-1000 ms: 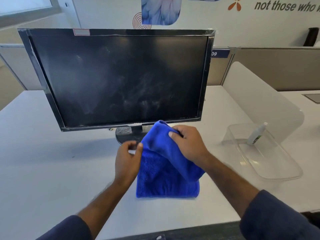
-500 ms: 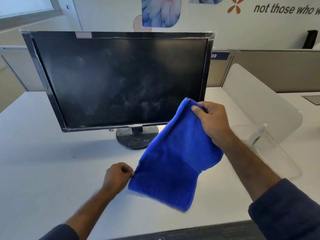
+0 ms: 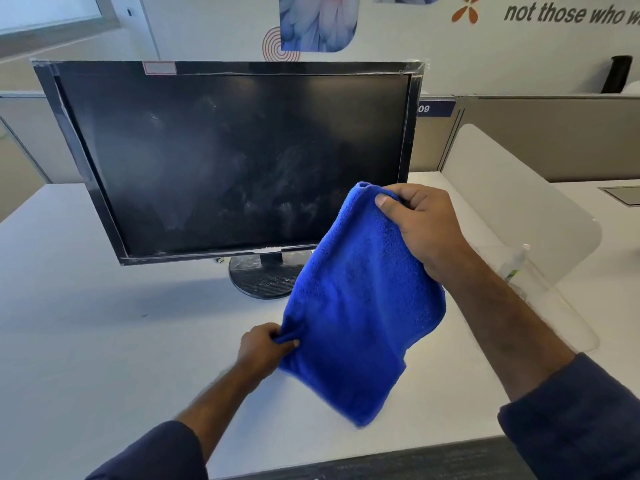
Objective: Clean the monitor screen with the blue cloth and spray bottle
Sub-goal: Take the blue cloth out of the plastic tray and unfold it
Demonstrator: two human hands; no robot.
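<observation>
A black monitor [image 3: 228, 161] stands on a round base on the white desk, its dark screen smeared with whitish marks. The blue cloth [image 3: 356, 306] hangs in the air in front of the monitor's lower right corner. My right hand [image 3: 419, 226] grips its top corner. My left hand [image 3: 263, 348] pinches its lower left corner just above the desk. The small white spray bottle [image 3: 516, 265] lies in a clear plastic tray at the right, partly hidden behind my right forearm.
The clear tray [image 3: 568, 317] sits at the right of the desk [image 3: 104, 341], beside a translucent divider panel [image 3: 519, 202]. Grey cubicle partitions run behind the desk. The desk's front edge is close to my body.
The cloth was lifted off the desk. My right hand raised its top corner up and to the right, while my left hand took hold of the lower corner and stayed low.
</observation>
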